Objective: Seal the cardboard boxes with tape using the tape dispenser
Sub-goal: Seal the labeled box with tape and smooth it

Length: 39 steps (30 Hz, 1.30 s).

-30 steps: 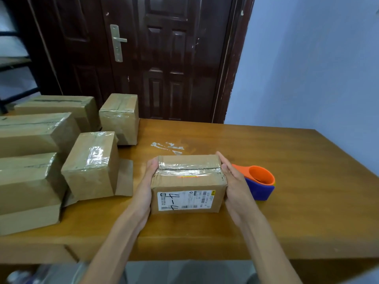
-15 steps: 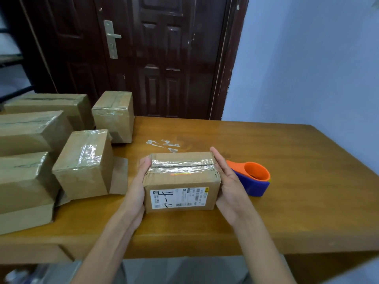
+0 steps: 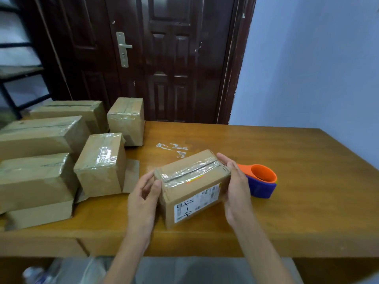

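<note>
Both hands gripping taped box (image 3: 190,187), box sitting skewed on bench (image 3: 287,212). Left hand (image 3: 143,193) fingers curling at its end, right hand (image 3: 235,185) fingers wrapping the other. Tape dispenser (image 3: 261,181) sitting just beside right hand.

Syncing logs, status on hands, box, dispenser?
Left hand and right hand grip the labelled box by its ends, box skewed. Top seam taped. Tape dispenser idle behind the right hand. Nothing blocking.
</note>
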Each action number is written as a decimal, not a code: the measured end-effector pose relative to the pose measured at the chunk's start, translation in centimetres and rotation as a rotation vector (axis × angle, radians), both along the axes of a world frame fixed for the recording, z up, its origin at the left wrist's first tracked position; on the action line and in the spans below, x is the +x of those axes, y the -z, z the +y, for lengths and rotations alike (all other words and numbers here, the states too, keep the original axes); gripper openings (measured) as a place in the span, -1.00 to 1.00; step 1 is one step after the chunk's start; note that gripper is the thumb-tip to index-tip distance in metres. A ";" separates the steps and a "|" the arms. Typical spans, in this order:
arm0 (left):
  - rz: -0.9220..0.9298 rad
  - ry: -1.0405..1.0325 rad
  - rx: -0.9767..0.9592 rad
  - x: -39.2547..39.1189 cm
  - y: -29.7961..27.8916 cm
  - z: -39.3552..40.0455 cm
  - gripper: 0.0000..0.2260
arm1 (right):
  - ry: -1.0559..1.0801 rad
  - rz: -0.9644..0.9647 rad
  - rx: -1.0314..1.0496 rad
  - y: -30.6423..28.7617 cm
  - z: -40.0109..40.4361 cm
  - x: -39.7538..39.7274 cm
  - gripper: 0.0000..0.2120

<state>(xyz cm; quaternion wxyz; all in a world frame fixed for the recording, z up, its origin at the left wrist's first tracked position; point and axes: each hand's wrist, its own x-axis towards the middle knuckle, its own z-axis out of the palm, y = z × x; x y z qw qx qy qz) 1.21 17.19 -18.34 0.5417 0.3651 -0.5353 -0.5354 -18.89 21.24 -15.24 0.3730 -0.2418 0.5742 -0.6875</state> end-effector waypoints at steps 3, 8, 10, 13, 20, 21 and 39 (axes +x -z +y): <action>0.031 -0.098 -0.116 0.1 0.7 1.1 -0.87 | 0.048 0.028 -0.004 0.6 -1.1 1.1 -0.59; -0.051 0.006 -0.186 1.3 0.8 1.8 -0.73 | -0.045 0.077 -0.012 -0.1 -5.1 2.0 -0.45; -0.152 -0.040 -0.235 1.7 0.0 1.7 -0.66 | -0.051 0.250 0.016 -0.3 -6.7 2.1 -0.57; -0.493 -0.058 -0.533 2.4 -0.6 0.3 -0.57 | -0.025 0.772 0.049 -1.7 -7.3 0.4 -0.75; -0.680 -0.087 -0.719 -0.4 0.3 -1.3 -0.64 | 0.102 1.769 0.560 -2.7 1.0 -9.2 -0.58; -0.688 -0.103 -0.711 -0.9 0.5 -1.2 -0.63 | 0.031 1.796 0.661 -1.9 1.8 -9.9 -0.50; -0.446 0.267 -0.552 -3.8 -8.8 1.7 -0.61 | -0.129 1.305 0.114 -6.6 11.8 -9.9 -0.42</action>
